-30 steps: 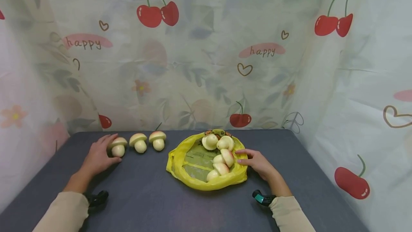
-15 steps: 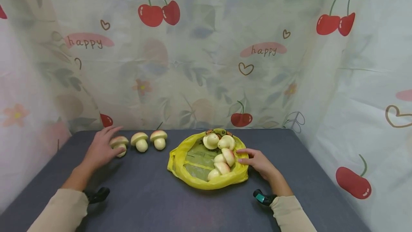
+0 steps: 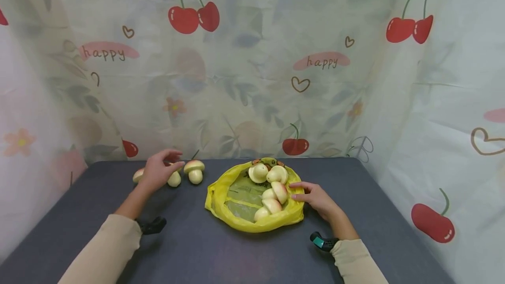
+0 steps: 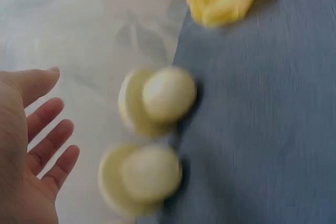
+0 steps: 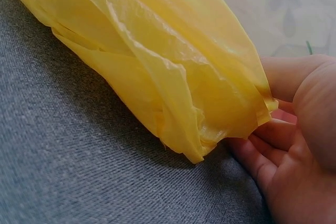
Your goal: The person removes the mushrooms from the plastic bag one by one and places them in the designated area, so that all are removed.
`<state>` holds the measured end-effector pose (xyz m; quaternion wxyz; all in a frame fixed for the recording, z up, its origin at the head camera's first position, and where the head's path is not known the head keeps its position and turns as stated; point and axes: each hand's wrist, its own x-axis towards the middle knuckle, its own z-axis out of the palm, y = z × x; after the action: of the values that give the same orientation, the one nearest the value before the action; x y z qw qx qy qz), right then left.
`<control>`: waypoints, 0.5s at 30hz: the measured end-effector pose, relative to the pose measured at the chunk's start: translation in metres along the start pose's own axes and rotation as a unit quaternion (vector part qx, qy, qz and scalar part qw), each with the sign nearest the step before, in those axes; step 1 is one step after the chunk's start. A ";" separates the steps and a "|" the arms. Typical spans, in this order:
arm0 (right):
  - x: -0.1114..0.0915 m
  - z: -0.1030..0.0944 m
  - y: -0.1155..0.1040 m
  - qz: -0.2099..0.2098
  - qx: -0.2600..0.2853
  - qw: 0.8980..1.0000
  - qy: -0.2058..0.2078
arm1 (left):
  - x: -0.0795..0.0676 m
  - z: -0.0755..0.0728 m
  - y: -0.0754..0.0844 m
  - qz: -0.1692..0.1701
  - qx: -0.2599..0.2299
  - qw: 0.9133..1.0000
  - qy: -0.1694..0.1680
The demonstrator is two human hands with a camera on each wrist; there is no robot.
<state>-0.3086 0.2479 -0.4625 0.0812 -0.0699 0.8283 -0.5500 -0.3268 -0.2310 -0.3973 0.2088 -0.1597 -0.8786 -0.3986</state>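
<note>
My left hand is over the row of three toy mushrooms and hides part of the left mushroom and the middle mushroom. In the left wrist view, the left hand's fingers are loosely spread and hold nothing, apart from two blurred mushrooms. The right mushroom stands upright on its stem. My right hand pinches the right rim of a yellow plastic bag, its edge between thumb and fingers in the right wrist view. Several toy mushrooms lie inside the bag's open mouth.
A dark grey cloth-covered table lies under everything. Behind it and at both sides hangs a pale curtain printed with cherries, hearts and flowers. Each wrist wears a black band.
My left hand has come away from the left mushroom, lifted slightly, and moved right to the middle one. The right hand and the bag stay as they were.
</note>
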 end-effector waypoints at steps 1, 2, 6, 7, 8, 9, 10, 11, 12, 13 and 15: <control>0.000 0.000 0.000 0.000 -0.001 1.000 0.000 | 0.003 0.005 0.005 -0.009 -0.009 1.000 -0.009; 0.000 0.000 0.000 -0.002 -0.003 1.000 0.000 | 0.006 0.010 0.009 -0.016 -0.016 1.000 -0.018; 0.000 -0.001 0.000 -0.009 -0.011 1.000 -0.006 | 0.017 0.030 0.026 -0.031 -0.040 0.997 -0.052; 0.000 -0.001 0.000 -0.006 -0.010 1.000 -0.004 | 0.020 0.035 0.031 -0.032 -0.045 0.997 -0.061; 0.000 -0.001 0.000 -0.006 -0.010 1.000 -0.005 | 0.023 0.041 0.035 -0.031 -0.049 0.996 -0.070; 0.000 -0.001 0.000 -0.007 -0.010 1.000 -0.006 | 0.026 0.046 0.039 -0.031 -0.051 0.995 -0.080; 0.000 -0.001 0.000 -0.005 -0.008 1.000 -0.004 | 0.029 0.051 0.043 -0.032 -0.054 0.994 -0.091; 0.000 -0.001 0.000 -0.004 -0.006 1.000 -0.003 | 0.032 0.056 0.047 -0.030 -0.053 0.993 -0.101; 0.000 -0.001 0.000 -0.001 -0.003 1.000 -0.002 | 0.034 0.061 0.050 -0.030 -0.052 0.992 -0.112; 0.000 -0.001 0.000 -0.001 -0.002 1.000 -0.002 | 0.036 0.067 0.053 -0.028 -0.051 0.991 -0.123; 0.000 -0.001 -0.001 -0.006 -0.004 1.000 -0.006 | 0.038 0.076 0.061 -0.024 -0.047 0.988 -0.144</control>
<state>-0.3086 0.2482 -0.4608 0.0827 -0.0782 0.8297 -0.5464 -0.3511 -0.1300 -0.3853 0.0624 -0.2041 -0.8834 -0.4173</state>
